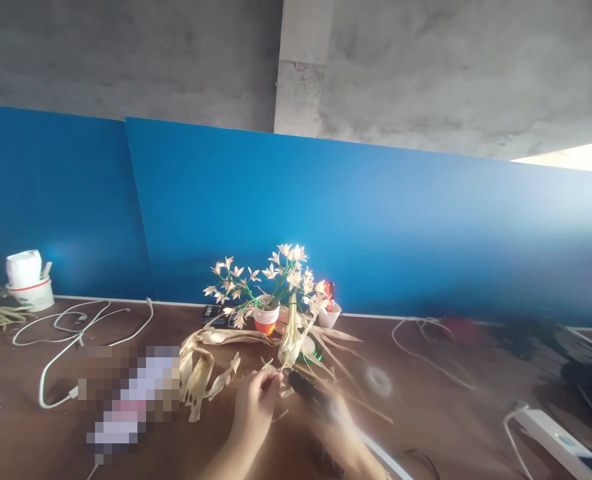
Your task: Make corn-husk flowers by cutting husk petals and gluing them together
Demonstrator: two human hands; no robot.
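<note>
My left hand (257, 400) is closed in a pinch on a small pale piece, apparently dried corn husk, mostly covered by the fingers. Blurred by motion, my right hand (333, 423) is wrapped round a dark tool that looks like a glue gun (303, 387), its tip close to the left fingertips. Just beyond the hands lies a bundle of dried corn husk (290, 340). Husk flowers (293, 257) on green stems rise from a red-and-white paper cup (267, 315). Loose husk strips (201, 373) lie to the left.
A small white cup (329, 315) stands behind the husks, near a green-rimmed round item (310, 348). White cables (59, 360) coil at left beside a white tub (31, 293). A power strip (559, 440) sits at right. A blue partition (326, 213) backs the brown table (451, 407).
</note>
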